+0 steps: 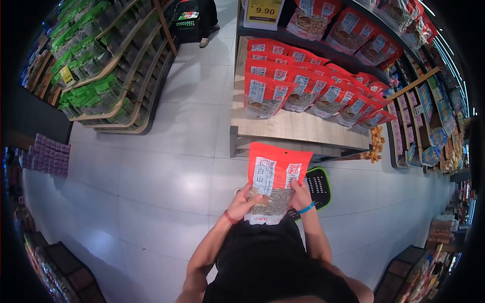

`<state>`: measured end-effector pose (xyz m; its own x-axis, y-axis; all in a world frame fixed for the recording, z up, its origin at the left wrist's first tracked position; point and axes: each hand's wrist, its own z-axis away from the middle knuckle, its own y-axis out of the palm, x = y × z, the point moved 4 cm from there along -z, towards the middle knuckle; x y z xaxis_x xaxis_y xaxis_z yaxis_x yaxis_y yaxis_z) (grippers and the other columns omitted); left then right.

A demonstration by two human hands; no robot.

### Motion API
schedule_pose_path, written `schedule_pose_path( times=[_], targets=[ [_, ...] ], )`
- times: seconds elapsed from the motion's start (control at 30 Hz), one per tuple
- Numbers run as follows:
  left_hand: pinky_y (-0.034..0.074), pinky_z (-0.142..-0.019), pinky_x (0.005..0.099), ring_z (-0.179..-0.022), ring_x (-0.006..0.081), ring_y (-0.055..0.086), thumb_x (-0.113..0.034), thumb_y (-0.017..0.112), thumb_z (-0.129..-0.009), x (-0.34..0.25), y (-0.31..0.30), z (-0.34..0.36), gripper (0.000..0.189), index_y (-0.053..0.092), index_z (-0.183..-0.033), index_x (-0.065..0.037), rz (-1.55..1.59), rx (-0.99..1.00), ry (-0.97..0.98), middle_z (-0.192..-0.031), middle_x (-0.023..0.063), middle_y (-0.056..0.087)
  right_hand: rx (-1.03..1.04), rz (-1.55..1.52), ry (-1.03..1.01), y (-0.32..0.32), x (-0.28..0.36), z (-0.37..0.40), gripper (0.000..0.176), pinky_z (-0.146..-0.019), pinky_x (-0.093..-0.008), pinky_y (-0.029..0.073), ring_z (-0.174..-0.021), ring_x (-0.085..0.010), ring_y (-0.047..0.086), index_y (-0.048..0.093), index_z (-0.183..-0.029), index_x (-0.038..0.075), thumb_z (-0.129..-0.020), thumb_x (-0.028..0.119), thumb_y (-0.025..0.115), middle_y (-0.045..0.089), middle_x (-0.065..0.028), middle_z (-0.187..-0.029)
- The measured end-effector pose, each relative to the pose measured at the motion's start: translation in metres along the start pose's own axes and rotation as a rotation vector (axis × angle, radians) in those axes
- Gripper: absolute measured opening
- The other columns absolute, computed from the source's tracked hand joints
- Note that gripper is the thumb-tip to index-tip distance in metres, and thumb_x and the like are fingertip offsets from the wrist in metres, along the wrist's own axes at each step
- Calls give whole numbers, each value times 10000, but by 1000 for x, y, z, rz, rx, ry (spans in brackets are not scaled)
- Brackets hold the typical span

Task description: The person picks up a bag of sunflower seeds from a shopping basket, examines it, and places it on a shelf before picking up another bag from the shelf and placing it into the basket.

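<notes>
A red stand-up bag of sunflower seeds [275, 184] is held upright in front of my body, its printed front and clear lower window facing me. My left hand [243, 203] grips its lower left side, thumb across the front. On the right edge my right hand [300, 195] has hold of it, with the thumb on the front and the other fingers hidden behind. A red band circles my left wrist and a blue band my right. Partly behind the bag and my right arm, a black basket with a green rim [318, 187] sits on the floor.
Ahead, a wooden display table [298, 130] carries rows of similar red bags [265, 96], with a price sign [263, 11] above. Curved shelves of green bags [93, 98] stand at the left. A person's leg and a dark basket [186, 25] show in the far aisle.
</notes>
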<state>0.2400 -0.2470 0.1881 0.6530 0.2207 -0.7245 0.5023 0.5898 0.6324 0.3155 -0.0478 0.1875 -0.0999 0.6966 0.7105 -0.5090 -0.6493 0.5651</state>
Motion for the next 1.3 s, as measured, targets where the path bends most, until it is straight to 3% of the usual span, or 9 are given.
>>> schedule_pose_path(
  times=[0.1, 0.5, 0.57, 0.7, 0.93, 1.0, 1.1, 1.27, 1.3],
  targets=[
    [413, -983, 296, -1131, 128, 519, -74, 634, -897, -15, -5, 8, 525, 402, -1357, 22, -176, -26, 70, -1253, 74, 549, 1, -26, -8, 10, -7, -5, 336, -969, -386, 454, -1118, -209, 574, 499, -1256, 3, -952, 136, 550, 584, -98, -1245],
    [416, -974, 295, -1117, 121, 529, -37, 635, -883, -31, -39, 34, 507, 425, -1341, 18, -170, -161, 217, -1231, 71, 569, 179, 0, 218, 43, -34, -37, 381, -982, -383, 446, -1149, -204, 552, 478, -1283, 9, -921, 78, 578, 561, -79, -1276],
    [419, -970, 295, -1112, 121, 533, -32, 635, -882, -38, -39, 35, 501, 431, -1336, 17, -182, -168, 232, -1223, 69, 574, 406, 248, 182, 51, -34, -39, 439, -952, -355, 460, -1105, -173, 571, 499, -1263, 7, -852, 29, 655, 588, -65, -1229],
    [436, -949, 289, -1096, 122, 545, -27, 638, -878, -51, -35, 29, 478, 450, -1315, 19, -203, -212, 268, -1212, 72, 583, 465, 509, 245, 58, -28, -45, 495, -917, -332, 473, -1047, -149, 590, 523, -1234, 3, -779, -6, 719, 622, -55, -1156],
    [452, -930, 279, -1047, 115, 564, -8, 628, -879, -61, -27, -25, 489, 439, -1328, 40, -467, -207, 222, -1171, 85, 612, 367, 574, 49, 41, 16, -74, 436, -891, -315, 483, -997, -132, 603, 571, -1149, -11, -752, 13, 751, 647, -57, -1104],
    [468, -890, 280, -1010, 125, 591, -41, 666, -859, -63, -21, -52, 423, 521, -1250, 30, -448, -235, 206, -1137, 101, 639, 314, 661, 72, 25, 29, -85, 424, -879, -310, 485, -967, -131, 613, 581, -1136, -11, -753, 30, 757, 661, -58, -1070],
    [491, -745, 320, -819, 232, 633, -120, 732, -796, -65, -13, -96, 312, 630, -1071, -15, -899, -325, 201, -976, 143, 661, 242, 695, 5, -8, 49, -104, 350, -839, -302, 493, -917, -116, 618, 624, -1071, -10, -752, 42, 759, 680, -56, -1007],
    [492, -730, 355, -808, 278, 626, -174, 743, -781, -56, 19, -180, 356, 623, -1078, -20, -1008, -260, 262, -949, 134, 652, 44, 747, 56, -45, 106, -124, 273, -776, -293, 503, -841, -102, 620, 664, -992, -16, -750, 62, 764, 700, -50, -927],
    [493, -735, 371, -820, 297, 627, -193, 738, -783, -53, 24, -199, 356, 621, -1071, -20, -1068, -262, 282, -954, 140, 650, 33, 776, -53, -57, 113, -134, 273, -761, -292, 505, -816, -104, 620, 666, -985, -20, -747, 68, 767, 702, -51, -908]
  ],
)
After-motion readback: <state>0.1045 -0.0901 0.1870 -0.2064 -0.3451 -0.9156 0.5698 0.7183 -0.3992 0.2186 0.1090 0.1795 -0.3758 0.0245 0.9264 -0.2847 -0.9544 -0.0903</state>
